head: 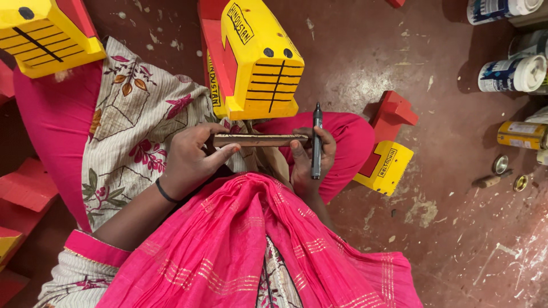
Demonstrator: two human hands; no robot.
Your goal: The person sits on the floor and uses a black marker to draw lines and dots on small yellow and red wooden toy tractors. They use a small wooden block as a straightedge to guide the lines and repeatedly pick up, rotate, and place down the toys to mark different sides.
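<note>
— What are the two hands doing?

— The left hand (191, 159) is gripping one end of a single brown wooden strip (260, 140), thumb lying along its near edge. The right hand (311, 159) is pinching the strip's other end while also clasping one black marker pen (317, 140), which is standing upright across the fingers. The strip is lying level at the centre of the frame, over the lap.

— And around them?

— One pink scarf (257, 245) is spreading across the bottom centre. Three yellow-and-red toy trucks are showing: one (257, 57) just above the strip, one (43, 34) in the upper left, one smaller (388, 162) right of the right hand.

— Anything further out?

— Two white paint cans are lying at the upper right, (514, 73) and (502, 8). One yellow can (522, 134) is sitting below them, with two small round lids (500, 164) (520, 182) on the brown floor (445, 228).
</note>
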